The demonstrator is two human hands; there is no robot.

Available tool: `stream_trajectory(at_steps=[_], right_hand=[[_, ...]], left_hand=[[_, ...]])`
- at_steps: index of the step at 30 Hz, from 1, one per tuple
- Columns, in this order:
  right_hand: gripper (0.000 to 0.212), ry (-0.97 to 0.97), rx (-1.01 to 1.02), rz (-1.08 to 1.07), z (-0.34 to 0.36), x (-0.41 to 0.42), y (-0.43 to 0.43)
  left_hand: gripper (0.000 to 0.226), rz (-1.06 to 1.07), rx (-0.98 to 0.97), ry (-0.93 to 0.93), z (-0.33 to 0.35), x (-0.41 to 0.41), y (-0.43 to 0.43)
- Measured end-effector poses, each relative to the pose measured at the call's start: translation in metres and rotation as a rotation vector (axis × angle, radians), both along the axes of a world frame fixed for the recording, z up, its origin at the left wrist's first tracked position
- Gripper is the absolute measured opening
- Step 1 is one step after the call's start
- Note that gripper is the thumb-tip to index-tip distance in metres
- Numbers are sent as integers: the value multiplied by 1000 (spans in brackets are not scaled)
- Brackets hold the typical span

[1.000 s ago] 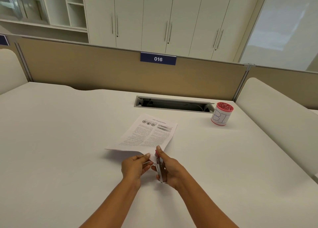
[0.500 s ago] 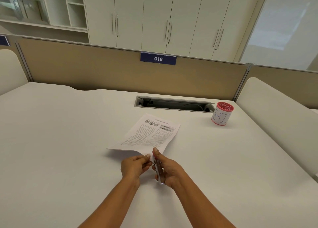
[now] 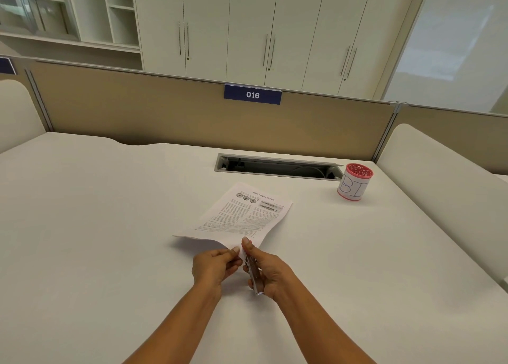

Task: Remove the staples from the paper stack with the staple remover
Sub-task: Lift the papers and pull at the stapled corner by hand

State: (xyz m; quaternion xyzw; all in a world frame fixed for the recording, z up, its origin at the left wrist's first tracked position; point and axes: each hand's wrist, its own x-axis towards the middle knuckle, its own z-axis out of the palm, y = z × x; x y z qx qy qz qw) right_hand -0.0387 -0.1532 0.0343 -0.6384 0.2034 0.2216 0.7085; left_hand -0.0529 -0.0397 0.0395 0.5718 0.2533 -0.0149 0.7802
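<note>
Paper stack (image 3: 242,212) lies printed side up near the middle of the white table (image 3: 110,226), its near corner lifted off the surface between the two hands. The left hand (image 3: 213,267) pinches that corner with curled fingers and thumb. The right hand (image 3: 270,270) grips the staple remover (image 3: 254,274) — a slim tool held on edge, its far tip at the same corner. Whether the tip has caught a staple cannot be told. A red pot (image 3: 354,182) with a paper label stands far right, just beside the cable slot (image 3: 277,167) — well apart from the sheets.
</note>
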Motion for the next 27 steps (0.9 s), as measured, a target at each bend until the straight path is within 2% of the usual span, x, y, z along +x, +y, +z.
stream_trajectory(at_steps=[9, 15, 20, 27], right_hand=[[56, -15, -42, 6, -4, 1, 0], [64, -38, -48, 23, -1, 0, 0], [61, -42, -39, 16, -1, 0, 0], [45, -54, -54, -13, -2, 2, -2]], left_hand=[[7, 4, 13, 9, -2, 0, -1], [8, 14, -6, 8, -2, 1, -1], [9, 14, 9, 11, -2, 2, -2], [9, 4, 52, 6, -4, 2, -4]])
